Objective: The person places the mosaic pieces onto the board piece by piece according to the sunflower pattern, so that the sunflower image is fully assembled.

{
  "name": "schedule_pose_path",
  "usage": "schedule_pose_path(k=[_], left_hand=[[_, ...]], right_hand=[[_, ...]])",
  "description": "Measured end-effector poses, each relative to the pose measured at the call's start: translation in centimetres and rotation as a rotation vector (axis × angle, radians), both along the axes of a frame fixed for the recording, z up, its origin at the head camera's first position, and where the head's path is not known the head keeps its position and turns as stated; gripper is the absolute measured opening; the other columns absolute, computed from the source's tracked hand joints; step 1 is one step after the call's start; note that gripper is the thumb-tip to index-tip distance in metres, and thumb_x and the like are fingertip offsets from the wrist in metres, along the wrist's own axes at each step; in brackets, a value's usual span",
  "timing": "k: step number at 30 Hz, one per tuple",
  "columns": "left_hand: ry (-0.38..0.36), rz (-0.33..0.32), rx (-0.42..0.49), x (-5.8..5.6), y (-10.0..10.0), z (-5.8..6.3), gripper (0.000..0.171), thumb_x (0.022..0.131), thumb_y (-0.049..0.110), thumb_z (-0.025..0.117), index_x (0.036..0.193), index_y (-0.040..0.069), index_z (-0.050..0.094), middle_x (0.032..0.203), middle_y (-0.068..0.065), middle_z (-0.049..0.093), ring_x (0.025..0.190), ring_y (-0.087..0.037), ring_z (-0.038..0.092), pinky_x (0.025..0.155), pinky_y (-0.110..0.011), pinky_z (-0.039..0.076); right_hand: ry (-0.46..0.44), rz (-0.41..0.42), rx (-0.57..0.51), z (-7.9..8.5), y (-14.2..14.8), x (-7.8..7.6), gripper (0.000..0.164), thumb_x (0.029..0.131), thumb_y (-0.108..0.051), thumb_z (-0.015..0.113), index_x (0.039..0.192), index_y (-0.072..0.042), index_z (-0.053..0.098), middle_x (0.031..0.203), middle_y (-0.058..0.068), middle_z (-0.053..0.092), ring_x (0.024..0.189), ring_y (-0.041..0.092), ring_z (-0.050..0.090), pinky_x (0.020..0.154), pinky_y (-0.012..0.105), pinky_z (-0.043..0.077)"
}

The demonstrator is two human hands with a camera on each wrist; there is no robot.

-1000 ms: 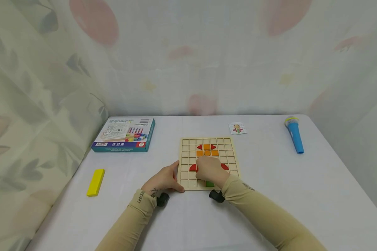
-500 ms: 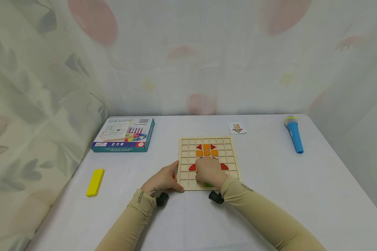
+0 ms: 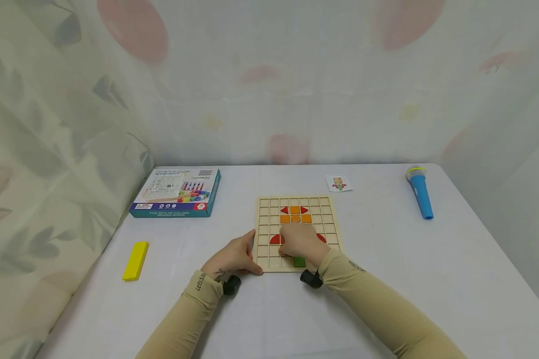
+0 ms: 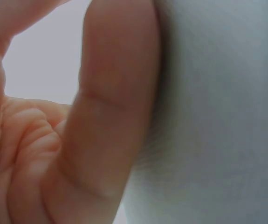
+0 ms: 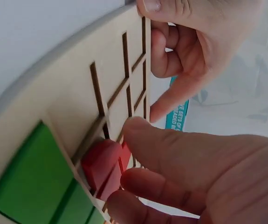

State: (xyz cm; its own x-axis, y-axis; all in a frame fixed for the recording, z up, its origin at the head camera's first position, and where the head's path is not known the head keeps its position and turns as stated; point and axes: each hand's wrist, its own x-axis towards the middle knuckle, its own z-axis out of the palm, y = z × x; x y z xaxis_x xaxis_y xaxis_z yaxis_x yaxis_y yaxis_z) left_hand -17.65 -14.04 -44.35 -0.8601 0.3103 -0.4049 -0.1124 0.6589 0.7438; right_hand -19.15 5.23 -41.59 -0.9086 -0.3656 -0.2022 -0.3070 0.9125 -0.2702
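A square wooden grid board (image 3: 264,249) lies on the table. My left hand (image 3: 233,257) is spread at its near left corner, thumb on the front edge and index finger along the left side. My right hand (image 3: 303,242) is over the board's lower middle, its curled thumb and fingertips at a red piece (image 5: 100,161) that sits tilted in a cell. Green pieces (image 5: 33,172) fill cells beside it. Farther up are orange squares (image 3: 295,210), red triangles (image 3: 304,210) and an orange round piece. A red rounded piece (image 3: 275,240) shows left of the hand. My right hand hides the cells beneath.
A small pattern card (image 3: 339,183) lies behind the board. At the back left is a flat printed box (image 3: 175,192), with a yellow block (image 3: 135,261) nearer me. A blue toy microphone (image 3: 421,193) lies to the right. Curtains (image 3: 269,89) stand behind the table.
My right hand shifts only slightly over the same cells, showing a bit more of the green piece now. The left hand and the board stay in place.
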Motion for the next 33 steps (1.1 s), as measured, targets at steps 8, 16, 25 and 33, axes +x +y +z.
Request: schedule_pose_path(k=[8, 16, 25, 33], left_hand=[[-0.001, -0.004, 0.003, 0.1, 0.1, 0.1, 0.122, 0.053, 0.013, 0.089, 0.149, 0.006, 0.014, 0.081, -0.009, 0.055, 0.064, -0.018, 0.049, 0.054, -0.029, 0.042], [0.008, -0.003, 0.004, 0.1, 0.1, 0.0, 0.121, 0.054, 0.012, 0.089, 0.149, 0.006, 0.015, 0.082, -0.01, 0.055, 0.064, -0.018, 0.049, 0.054, -0.029, 0.042], [0.01, 0.001, -0.006, 0.1, 0.0, 0.0, 0.12, 0.054, 0.012, 0.089, 0.148, 0.006, 0.016, 0.084, -0.01, 0.054, 0.068, -0.019, 0.049, 0.056, -0.029, 0.041], [-0.006, 0.003, 0.015, 0.0, -0.1, -0.2, 0.122, 0.053, 0.013, 0.089, 0.149, 0.006, 0.014, 0.094, -0.009, 0.058, 0.069, -0.019, 0.051, 0.057, -0.029, 0.043]], right_hand=[[0.026, 0.015, -0.009, -0.4, 0.1, 0.3, 0.022, 0.073, -0.019, 0.073, 0.061, -0.017, 0.055, 0.059, -0.005, 0.05, 0.055, 0.013, 0.047, 0.048, 0.028, 0.036], [0.009, -0.01, -0.008, -0.7, 0.3, 0.0, 0.031, 0.073, -0.023, 0.075, 0.057, -0.016, 0.049, 0.053, -0.005, 0.036, 0.05, 0.011, 0.038, 0.045, 0.026, 0.028], [-0.022, -0.036, -0.01, -0.6, 0.7, -0.2, 0.033, 0.077, -0.02, 0.072, 0.054, -0.017, 0.048, 0.053, -0.006, 0.035, 0.05, 0.011, 0.038, 0.046, 0.026, 0.027], [0.0, -0.085, -0.077, 0.2, 3.2, -1.6, 0.018, 0.081, -0.024, 0.068, 0.069, -0.014, 0.058, 0.064, -0.002, 0.054, 0.058, 0.014, 0.049, 0.05, 0.027, 0.035]])
